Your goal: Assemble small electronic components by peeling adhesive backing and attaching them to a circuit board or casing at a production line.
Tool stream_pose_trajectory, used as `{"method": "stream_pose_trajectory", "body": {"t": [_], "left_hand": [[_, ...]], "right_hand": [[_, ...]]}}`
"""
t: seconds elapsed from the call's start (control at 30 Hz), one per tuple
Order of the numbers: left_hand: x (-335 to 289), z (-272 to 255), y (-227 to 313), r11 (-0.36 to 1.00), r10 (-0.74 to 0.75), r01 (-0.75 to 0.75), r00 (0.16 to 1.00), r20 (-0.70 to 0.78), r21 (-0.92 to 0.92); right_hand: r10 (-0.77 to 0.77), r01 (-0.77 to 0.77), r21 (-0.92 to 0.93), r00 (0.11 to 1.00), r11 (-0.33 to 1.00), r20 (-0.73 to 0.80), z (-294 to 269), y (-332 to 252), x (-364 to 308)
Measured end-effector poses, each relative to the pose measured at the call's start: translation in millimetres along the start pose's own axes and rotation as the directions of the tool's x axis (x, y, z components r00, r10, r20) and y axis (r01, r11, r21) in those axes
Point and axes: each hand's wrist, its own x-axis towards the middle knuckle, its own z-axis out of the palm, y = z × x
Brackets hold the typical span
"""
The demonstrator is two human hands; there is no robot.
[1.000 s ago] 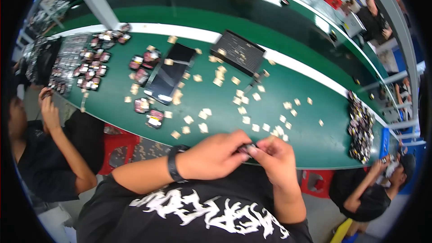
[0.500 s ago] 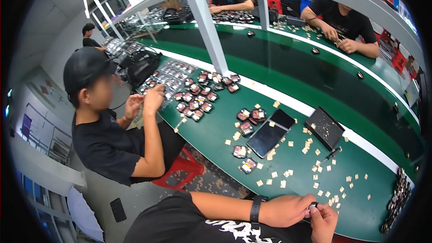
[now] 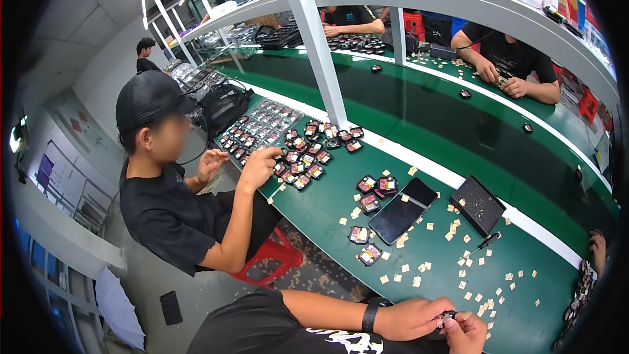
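Observation:
At the table's near edge, my left hand (image 3: pixel 414 318), with a dark band at its wrist, closes its fingers on a small black-cased device (image 3: pixel 448 315). My right hand (image 3: pixel 466 334) pinches the same device from the other side, so both hands hold it together. Fingers cover most of it; a dark edge and a bit of pink show. Left of my hands on the green table (image 3: pixel 341 249) lie several similar devices (image 3: pixel 370 254) with pink and white labels. Small cream paper squares (image 3: pixel 417 281) are scattered around them.
A black smartphone (image 3: pixel 403 211), an open black box (image 3: pixel 478 205) and a thin dark tool (image 3: pixel 483 242) lie beyond my hands. A co-worker (image 3: pixel 177 177) sits at left beside a pile of devices (image 3: pixel 304 157). A green conveyor (image 3: pixel 419 111) runs behind a grey post (image 3: pixel 314 46).
The view has shifted, so the table sits lower and further right. The co-worker's hand has reached down to the device pile. Another person's hand appears at the right edge. My hands keep their grip.

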Motion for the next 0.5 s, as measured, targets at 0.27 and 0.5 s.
{"method": "stream_pose_trajectory", "body": {"t": [0.27,0.5], "left_hand": [[5.0,0.9,2.4,0.981,-0.163,0.157,0.986,-0.04,-0.114],[4.6,-39.1,45.2,0.902,-0.237,0.238,0.97,0.046,-0.359]], "right_hand": [[-0.25,0.205,-0.382,0.965,0.901,-0.073,-7.8,-11.2,-13.9],[-0.633,0.523,-0.615,0.773,0.59,0.05,-10.0,-21.3,-10.3]]}}
